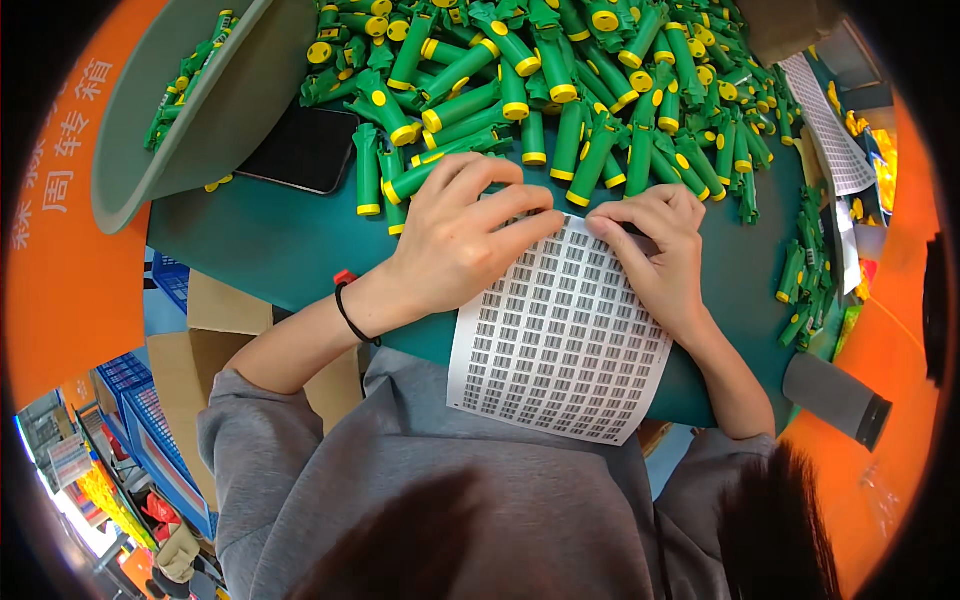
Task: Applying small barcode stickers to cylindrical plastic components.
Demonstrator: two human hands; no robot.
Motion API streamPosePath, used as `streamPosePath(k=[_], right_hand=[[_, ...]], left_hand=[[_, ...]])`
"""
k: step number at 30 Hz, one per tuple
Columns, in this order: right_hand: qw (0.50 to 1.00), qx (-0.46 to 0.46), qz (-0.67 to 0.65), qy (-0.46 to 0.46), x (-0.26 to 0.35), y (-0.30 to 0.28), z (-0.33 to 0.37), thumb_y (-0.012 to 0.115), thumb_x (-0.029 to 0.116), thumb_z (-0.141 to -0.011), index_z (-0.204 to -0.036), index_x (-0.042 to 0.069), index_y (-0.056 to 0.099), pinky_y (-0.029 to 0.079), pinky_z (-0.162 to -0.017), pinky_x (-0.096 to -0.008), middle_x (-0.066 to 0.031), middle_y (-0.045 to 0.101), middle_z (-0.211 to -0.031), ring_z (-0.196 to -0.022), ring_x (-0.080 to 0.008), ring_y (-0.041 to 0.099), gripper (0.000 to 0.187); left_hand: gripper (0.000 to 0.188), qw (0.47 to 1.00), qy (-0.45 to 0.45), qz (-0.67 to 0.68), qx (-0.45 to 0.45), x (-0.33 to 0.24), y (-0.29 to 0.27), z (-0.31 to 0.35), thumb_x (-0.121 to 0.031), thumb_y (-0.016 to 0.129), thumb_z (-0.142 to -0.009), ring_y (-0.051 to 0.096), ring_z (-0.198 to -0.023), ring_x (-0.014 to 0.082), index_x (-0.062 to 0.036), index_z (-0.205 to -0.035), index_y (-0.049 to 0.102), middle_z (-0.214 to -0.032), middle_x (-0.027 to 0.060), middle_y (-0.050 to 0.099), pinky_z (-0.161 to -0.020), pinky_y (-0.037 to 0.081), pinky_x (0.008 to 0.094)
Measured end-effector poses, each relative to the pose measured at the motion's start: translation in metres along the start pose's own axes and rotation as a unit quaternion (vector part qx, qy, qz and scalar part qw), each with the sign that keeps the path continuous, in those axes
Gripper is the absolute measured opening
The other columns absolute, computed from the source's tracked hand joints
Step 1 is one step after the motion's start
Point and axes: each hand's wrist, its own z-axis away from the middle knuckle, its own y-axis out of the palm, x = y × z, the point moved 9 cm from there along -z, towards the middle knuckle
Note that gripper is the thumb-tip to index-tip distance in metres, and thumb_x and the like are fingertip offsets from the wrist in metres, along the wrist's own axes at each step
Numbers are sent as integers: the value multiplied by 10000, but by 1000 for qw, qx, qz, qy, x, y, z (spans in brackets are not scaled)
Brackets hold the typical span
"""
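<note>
A white sheet of small printed labels [565, 335] hangs over the table's near edge toward my lap, slightly curved. My left hand [455, 235] is at the sheet's upper left, its fingers bent and the index fingertip on the top edge; its thumb is hidden. At the upper right corner, my right hand [658, 250] pinches the sheet between thumb and curled index finger. Just beyond both hands lies a large heap of green tubes with yellow round ends [465, 75], some close to my left knuckles.
A grey-green basin [125, 175] with a few tubes leans at the left, beside a black phone [305, 150]. More tubes [805, 265] and another label sheet [835, 125] are at the right, near a grey cylinder [835, 395]. Cardboard box [190, 380] below left.
</note>
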Motion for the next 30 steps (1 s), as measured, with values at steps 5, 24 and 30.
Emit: streamPosePath(k=[5, 24, 30], right_hand=[[999, -41, -3, -6, -8, -5, 5, 788, 145, -826, -969, 90, 722, 354, -891, -321, 25, 674, -859, -873, -174, 513, 167], [914, -112, -368, 129, -31, -32, 42, 644, -114, -886, -1116, -23, 628, 546, -901, -325, -141, 546, -1287, -1087, -180, 596, 248], [889, -75, -435, 120, -19, -26, 46, 648, -122, -879, -1165, -35, 579, 549, -864, -293, -157, 565, -1260, -1088, -183, 604, 307]], left_hand=[[188, 1000, 15, 8, 4, -4, 9, -2, -129, 719, -738, 611, -985, 225, -86, -919, 690, -1007, 17, 668, -842, 478, 363], [83, 914, -186, 359, 40, 22, -5, -29, -54, 705, -886, 609, -928, 144, -25, -949, 660, -1033, 67, 683, -774, 446, 263], [101, 912, -165, 372, 52, -1, 0, -44, -56, 712, -877, 629, -962, 167, -27, -965, 673, -1049, 89, 707, -827, 472, 295]])
